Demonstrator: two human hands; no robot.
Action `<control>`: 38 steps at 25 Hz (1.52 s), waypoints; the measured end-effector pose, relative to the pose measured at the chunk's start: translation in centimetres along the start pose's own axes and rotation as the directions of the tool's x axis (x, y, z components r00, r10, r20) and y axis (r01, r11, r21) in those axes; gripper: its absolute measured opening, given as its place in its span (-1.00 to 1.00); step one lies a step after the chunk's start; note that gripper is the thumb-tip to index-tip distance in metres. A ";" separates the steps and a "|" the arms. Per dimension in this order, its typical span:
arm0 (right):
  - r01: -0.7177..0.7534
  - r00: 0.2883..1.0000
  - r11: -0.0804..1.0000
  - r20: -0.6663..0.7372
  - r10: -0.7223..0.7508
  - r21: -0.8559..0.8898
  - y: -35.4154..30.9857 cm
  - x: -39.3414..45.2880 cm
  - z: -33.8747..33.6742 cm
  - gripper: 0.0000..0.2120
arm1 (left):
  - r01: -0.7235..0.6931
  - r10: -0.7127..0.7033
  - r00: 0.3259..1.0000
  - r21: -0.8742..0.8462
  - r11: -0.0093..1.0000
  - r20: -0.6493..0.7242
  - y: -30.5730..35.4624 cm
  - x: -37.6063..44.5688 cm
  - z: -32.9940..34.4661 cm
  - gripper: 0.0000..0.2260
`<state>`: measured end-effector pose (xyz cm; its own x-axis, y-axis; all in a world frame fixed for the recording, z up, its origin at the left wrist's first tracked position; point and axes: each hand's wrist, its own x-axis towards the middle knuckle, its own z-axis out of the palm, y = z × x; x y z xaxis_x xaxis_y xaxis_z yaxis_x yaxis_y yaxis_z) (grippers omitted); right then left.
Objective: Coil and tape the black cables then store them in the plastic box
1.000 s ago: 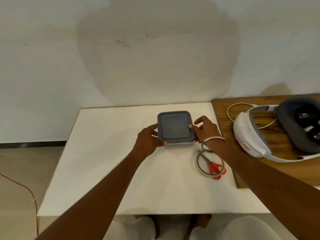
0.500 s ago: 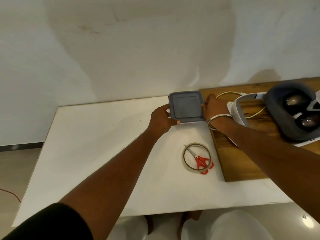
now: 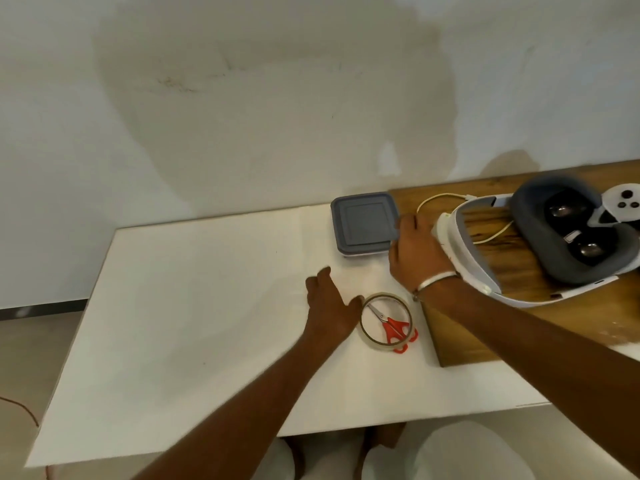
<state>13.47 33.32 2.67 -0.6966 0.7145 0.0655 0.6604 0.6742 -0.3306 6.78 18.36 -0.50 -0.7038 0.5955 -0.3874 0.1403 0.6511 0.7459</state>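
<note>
Grey-lidded square plastic box is sitting closed at the white table's far edge, right hand touching its side, left hand hovering spread; cables seemingly stored already.

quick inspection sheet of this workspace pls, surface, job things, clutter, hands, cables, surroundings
surface: white table, wooden board at its right end
job's things: plastic box with grey lid on, at the table's far edge; tape roll with red scissors lying across it
clutter: white headset on the board
hands: left hand open, beside the tape; right hand at the box's right side, grip unclear
cables: no black cables seen; cream cable on the board; red wire on the floor
surroundings: stained wall
</note>
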 end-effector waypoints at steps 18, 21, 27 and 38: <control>-0.152 0.961 0.980 0.252 0.117 0.126 3.4 -9.0 2.2 -0.57 | 0.025 -0.025 1.000 0.028 0.999 0.005 -1.7 -2.7 2.5 -0.77; -0.140 0.945 0.975 0.317 0.079 0.174 3.7 -8.9 1.8 -0.57 | 0.026 -0.026 0.999 -0.006 1.000 -0.044 -1.5 -2.7 2.6 -0.87; -0.097 0.957 0.987 0.285 0.057 0.128 3.3 -9.1 2.4 -0.66 | -0.026 0.012 0.987 -0.081 0.996 -0.161 -2.7 -2.3 -1.2 -0.88; 0.016 0.983 1.000 0.182 -0.011 -0.026 0.6 -10.2 5.3 -0.57 | -0.008 -0.001 0.982 -0.043 0.999 -0.189 -4.6 -2.1 -1.9 -0.92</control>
<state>19.43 25.45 -3.20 -0.7434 0.6609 -0.1029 0.6559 0.6903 -0.3053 6.31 13.19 -2.10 -0.8230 0.4952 -0.2782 0.1156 0.6256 0.7715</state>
